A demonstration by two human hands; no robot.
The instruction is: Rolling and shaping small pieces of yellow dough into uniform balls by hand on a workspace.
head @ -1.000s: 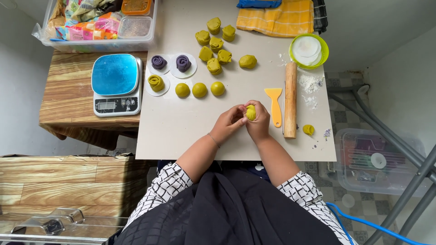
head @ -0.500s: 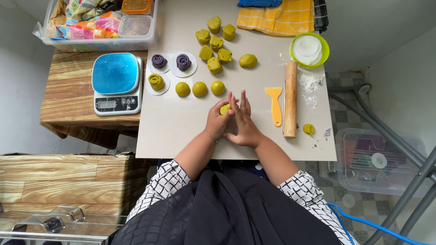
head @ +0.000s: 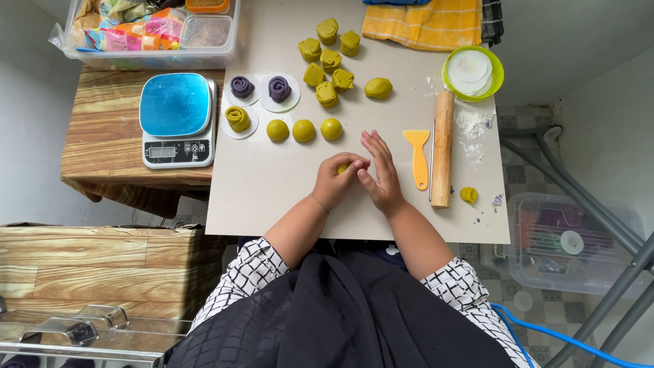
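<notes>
Most of the yellow-green dough piece (head: 343, 167) is hidden: only a small sliver shows between the two hands, so its shape cannot be made out. It sits just below the row of three dough balls (head: 304, 130) on the pale work board (head: 272, 191), which serves as the landmark here. The board's top edge is cut off by the frame, as are the yellow cloth (head: 422, 24) and the clear plastic bin (head: 153, 31) beyond it.

The left hand (head: 337, 182) is cupped with its fingers curled around the piece, wrist resting low over the board's middle. The right hand (head: 380, 174) stands on edge with fingers straight and together, its palm pressed against the left hand and the dough between them. Both forearms reach in from the board's near edge.

To the right of the hands on the board lie a yellow scraper (head: 417, 155) and a wooden rolling pin (head: 443, 146), side by side. Left of the board, on a wooden side table, stands a kitchen scale (head: 177, 119) with a blue top.
</notes>
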